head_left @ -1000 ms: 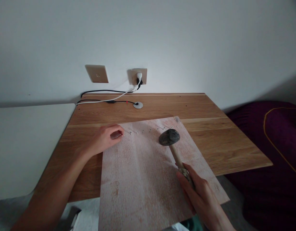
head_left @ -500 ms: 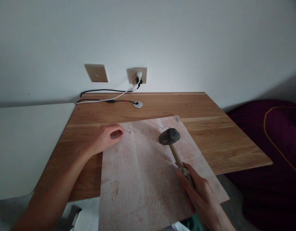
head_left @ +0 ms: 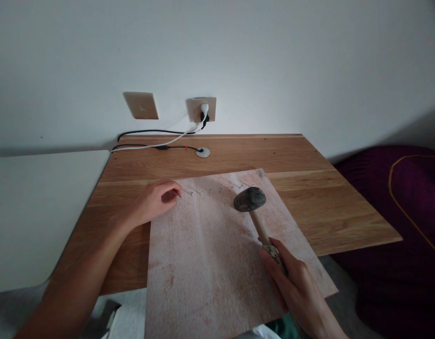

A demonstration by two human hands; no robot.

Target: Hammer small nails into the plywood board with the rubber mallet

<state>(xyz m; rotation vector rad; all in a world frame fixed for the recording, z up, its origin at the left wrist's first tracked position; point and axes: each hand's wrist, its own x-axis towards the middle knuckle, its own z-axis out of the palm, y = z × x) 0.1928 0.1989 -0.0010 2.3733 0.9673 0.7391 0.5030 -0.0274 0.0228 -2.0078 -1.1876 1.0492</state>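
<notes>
A pale reddish board (head_left: 210, 263) lies on a wooden desk (head_left: 302, 188) and juts out over its near edge. Several small nails (head_left: 199, 192) stand in a row along the board's far edge. My left hand (head_left: 154, 201) rests at the board's far left corner, fingers pinched round the leftmost nail. My right hand (head_left: 295, 285) is closed round the wooden handle of a hammer (head_left: 254, 212). Its dark head hovers low over the board, just short of the nails at the right end of the row.
Black and white cables (head_left: 157, 143) run from a wall socket (head_left: 202, 109) along the desk's back edge to a round grommet (head_left: 202, 152). A white surface (head_left: 34, 207) adjoins the desk on the left. A dark purple cushion (head_left: 404, 221) lies to the right.
Almost nothing has changed; both hands and the hammer stay in place, and the view has only drifted slightly.
</notes>
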